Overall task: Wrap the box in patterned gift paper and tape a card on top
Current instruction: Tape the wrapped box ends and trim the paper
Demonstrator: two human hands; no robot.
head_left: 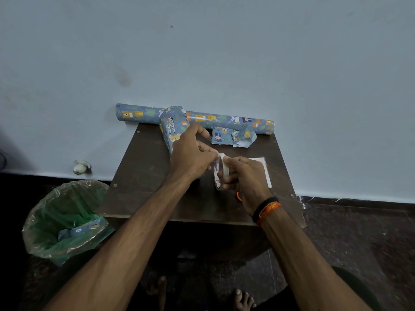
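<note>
The box [171, 127], wrapped in blue animal-print paper, stands on the dark wooden table [143, 171] near its back left. My left hand [190, 153] is in front of the box and pinches the loose end of the tape at the top of a clear tape roll [219, 170]. My right hand [244, 178] grips that roll from the right, upright above the table. A white card [263, 169] lies flat on the table, partly hidden under my right hand.
A roll of the same gift paper [224, 118] lies along the wall at the table's back edge. A cut scrap of paper [233, 136] sits in front of it. A bin with a green liner [65, 218] stands at the left. An orange handle [238, 196] peeks out beneath my right hand.
</note>
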